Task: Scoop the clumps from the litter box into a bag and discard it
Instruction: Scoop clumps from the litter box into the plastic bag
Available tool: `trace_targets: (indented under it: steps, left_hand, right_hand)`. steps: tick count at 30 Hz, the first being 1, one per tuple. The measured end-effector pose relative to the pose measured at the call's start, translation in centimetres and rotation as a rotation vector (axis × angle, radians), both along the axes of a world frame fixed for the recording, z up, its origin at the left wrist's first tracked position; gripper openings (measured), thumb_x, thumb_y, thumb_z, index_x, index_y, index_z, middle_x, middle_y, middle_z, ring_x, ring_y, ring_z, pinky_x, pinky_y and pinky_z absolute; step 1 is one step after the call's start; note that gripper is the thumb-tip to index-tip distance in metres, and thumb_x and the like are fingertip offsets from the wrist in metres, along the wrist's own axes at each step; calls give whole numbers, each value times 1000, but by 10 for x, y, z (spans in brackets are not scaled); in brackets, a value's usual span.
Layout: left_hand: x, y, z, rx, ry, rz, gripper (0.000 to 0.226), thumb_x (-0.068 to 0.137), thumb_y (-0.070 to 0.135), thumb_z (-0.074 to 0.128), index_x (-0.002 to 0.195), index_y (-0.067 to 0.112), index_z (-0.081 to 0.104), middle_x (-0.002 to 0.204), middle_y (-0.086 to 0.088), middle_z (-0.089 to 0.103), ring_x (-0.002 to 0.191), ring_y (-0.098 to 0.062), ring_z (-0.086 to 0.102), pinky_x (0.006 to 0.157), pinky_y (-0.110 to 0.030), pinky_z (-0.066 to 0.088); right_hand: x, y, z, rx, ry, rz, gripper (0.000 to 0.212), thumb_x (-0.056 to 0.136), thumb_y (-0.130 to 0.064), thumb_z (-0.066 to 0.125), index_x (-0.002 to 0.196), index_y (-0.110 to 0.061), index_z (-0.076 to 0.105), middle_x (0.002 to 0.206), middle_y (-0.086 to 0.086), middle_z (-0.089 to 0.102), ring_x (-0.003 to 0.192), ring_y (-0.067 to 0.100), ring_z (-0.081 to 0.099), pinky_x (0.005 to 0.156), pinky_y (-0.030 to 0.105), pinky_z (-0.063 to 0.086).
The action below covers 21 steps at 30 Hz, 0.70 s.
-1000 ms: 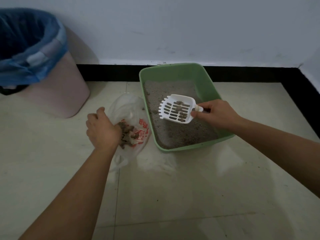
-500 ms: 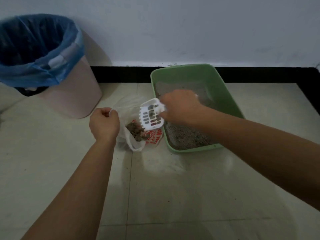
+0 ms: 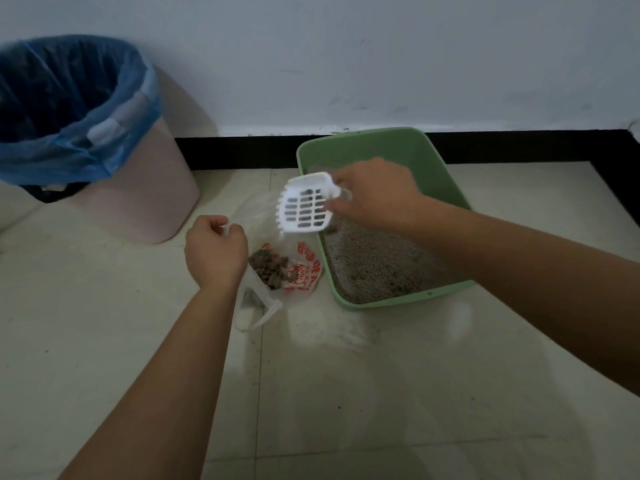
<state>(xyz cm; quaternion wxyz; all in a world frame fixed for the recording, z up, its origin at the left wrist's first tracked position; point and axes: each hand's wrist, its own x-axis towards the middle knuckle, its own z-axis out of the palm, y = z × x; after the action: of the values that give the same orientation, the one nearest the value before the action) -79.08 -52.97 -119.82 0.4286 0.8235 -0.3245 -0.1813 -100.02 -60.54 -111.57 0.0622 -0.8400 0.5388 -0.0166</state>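
A green litter box (image 3: 446, 188) with grey litter (image 3: 374, 265) sits on the floor against the wall. Left of it lies a clear plastic bag (image 3: 304, 268) with red print, holding a pile of brown clumps (image 3: 270, 268). My left hand (image 3: 214, 251) grips the bag's upper edge and holds it up. My right hand (image 3: 374, 195) grips the handle of a white slotted scoop (image 3: 304, 206), tilted over the bag's mouth at the box's left rim. Whether clumps remain in the scoop I cannot tell.
A pink bin (image 3: 138, 188) lined with a blue bag (image 3: 76, 109) stands at the back left by the wall. A black skirting strip (image 3: 239, 152) runs along the wall's foot. Pale floor tiles (image 3: 346, 393) spread in front.
My right hand carried the scoop from over the litter leftwards to the bag. The scoop now sits higher above the bag than half a second ago. My left hand keeps its hold on the bag.
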Motion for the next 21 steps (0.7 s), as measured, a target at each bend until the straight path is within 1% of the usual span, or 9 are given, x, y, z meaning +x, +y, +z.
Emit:
trace_targets:
  steps: [2,4,6,8,10,13,15,18,21]
  left_hand:
    - [-10,-4,-1,-16,-203,-41,31,83,28,60,112,18,61,114,-4,58,105,-22,54,82,-33,42]
    - [-23,-8,1,-97,-318,-83,31,85,30,59,112,18,60,113,-5,55,103,-19,52,82,-32,41]
    - [-40,-16,2,-147,-274,-153,25,87,28,58,110,18,60,104,-2,56,89,-13,52,75,-26,39]
    - [-56,-25,-1,-135,-142,-228,23,90,25,56,111,17,58,93,1,60,81,-14,56,74,-30,44]
    - [-73,-36,-10,-47,-45,-301,31,93,25,52,121,13,55,96,-2,63,90,-21,61,81,-35,49]
    - [-97,-52,-33,152,9,-386,46,102,34,39,133,1,47,122,-18,57,113,-35,54,92,-37,41]
    - [-109,-58,-45,183,12,-391,45,105,34,31,125,-1,52,120,-22,56,112,-37,52,86,-35,37]
    - [-121,-65,-62,106,0,-301,37,106,28,28,106,3,55,97,-14,57,89,-30,54,70,-30,31]
    - [-126,-66,-71,65,-36,-214,31,106,27,28,89,11,49,83,-7,53,74,-21,47,62,-29,25]
  right_hand:
    - [-26,-15,-3,125,-176,-205,39,92,-51,59,120,-25,65,85,-7,69,57,7,59,51,21,50]
    - [-54,-29,-6,151,-211,-338,42,93,-51,57,117,-18,67,77,-3,67,56,11,58,53,22,50]
    - [-80,-41,-14,111,-162,-407,39,96,-47,52,108,-14,69,72,0,64,58,13,57,51,21,44]
    - [-97,-46,-23,90,-99,-430,40,99,-44,44,98,-12,68,70,1,60,58,14,55,51,22,39]
    - [-106,-46,-34,98,-51,-418,45,101,-47,38,92,-13,66,69,1,58,58,14,55,52,23,40]
    - [-110,-48,-52,72,2,-385,44,101,-50,38,89,-17,64,71,0,59,62,15,57,60,29,52]
    - [-109,-52,-61,-24,82,-331,42,100,-49,37,88,-18,62,72,0,58,62,16,57,63,31,52]
    - [-105,-71,-73,-161,194,-240,38,100,-47,39,85,-18,58,67,-2,50,56,13,46,63,30,39]
    - [-92,-99,-71,-241,299,-99,26,96,-40,50,99,-17,62,77,1,57,68,18,53,76,35,43]
